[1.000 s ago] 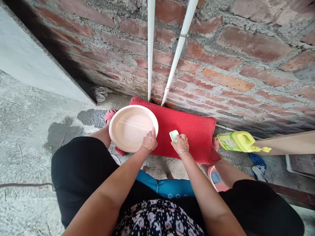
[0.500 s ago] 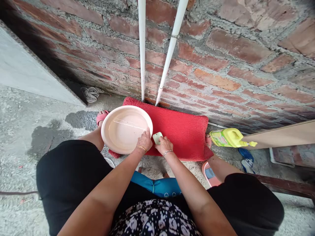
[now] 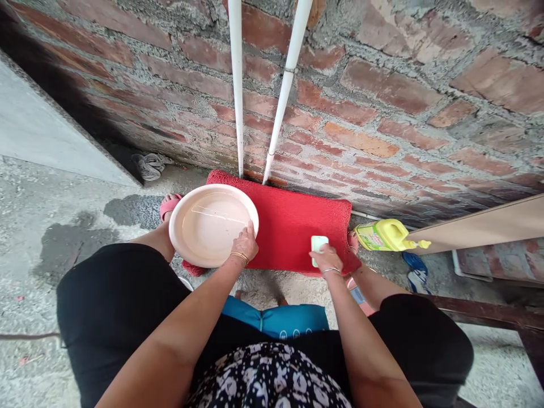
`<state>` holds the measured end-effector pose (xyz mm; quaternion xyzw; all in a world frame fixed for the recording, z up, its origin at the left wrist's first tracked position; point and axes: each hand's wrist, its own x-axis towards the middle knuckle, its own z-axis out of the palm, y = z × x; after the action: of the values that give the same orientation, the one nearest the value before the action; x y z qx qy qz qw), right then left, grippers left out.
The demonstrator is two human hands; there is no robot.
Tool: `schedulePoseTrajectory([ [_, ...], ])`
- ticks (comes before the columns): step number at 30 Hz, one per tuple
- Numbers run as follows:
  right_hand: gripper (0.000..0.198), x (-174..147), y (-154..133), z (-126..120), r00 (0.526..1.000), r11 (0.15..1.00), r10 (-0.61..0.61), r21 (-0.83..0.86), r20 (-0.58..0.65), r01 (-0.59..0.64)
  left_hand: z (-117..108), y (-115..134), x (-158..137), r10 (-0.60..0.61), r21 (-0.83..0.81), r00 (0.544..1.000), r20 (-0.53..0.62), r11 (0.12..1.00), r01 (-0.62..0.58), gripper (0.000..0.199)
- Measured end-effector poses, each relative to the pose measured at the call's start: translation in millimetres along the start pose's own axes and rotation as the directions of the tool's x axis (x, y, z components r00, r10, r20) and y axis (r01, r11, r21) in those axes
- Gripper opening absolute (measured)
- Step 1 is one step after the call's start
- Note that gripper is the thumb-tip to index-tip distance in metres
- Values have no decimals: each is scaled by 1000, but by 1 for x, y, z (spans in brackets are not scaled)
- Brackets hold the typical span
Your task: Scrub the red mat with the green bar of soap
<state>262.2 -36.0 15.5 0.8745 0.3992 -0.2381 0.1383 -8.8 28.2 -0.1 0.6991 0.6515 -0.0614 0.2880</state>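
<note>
A red rug (image 3: 293,226) lies folded on the ground between my feet. On its left part stands a pale pink basin (image 3: 176,235) with water in it. My left hand (image 3: 245,242) grips the basin's right rim, fingers on the inner side. Over the right part of the rug, my right hand (image 3: 328,258) is closed on a pale green, rounded rectangular scrub brush (image 3: 318,243). The underside of the brush is hidden, so bristles do not show. The brush is at the rug's surface; I cannot tell how firmly it presses.
A yellow detergent bottle (image 3: 382,235) stands right of the rug. Two white pipes (image 3: 238,102) run down the brick wall (image 3: 361,85) behind it. A light panel (image 3: 51,124) leans at left near a grey cloth bundle (image 3: 151,165). Blue-and-white slippers (image 3: 419,275) lie at right.
My right hand has moved right across the rug with the brush, away from the basin. My left hand has stayed at the basin's rim. The view has shifted slightly.
</note>
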Motion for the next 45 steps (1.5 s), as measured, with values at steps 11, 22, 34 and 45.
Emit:
schedulePoseTrajectory([
  [11,42,-68,-106,54,831,827,-546,-88,111,555,3,-1,2,-6,20,1000,-12,1000,6,74],
  [22,46,2,49,-13,989,989,146,-8,33,-146,0,1,0,-8,-3,1000,14,1000,8,76],
  [34,45,-84,-116,66,820,827,-553,-26,150,562,5,-1,3,-15,24,1000,-14,1000,15,76],
  [45,52,-4,56,2,988,989,112,-106,106,-100,2,0,1,-7,-1,1000,5,1000,7,74],
])
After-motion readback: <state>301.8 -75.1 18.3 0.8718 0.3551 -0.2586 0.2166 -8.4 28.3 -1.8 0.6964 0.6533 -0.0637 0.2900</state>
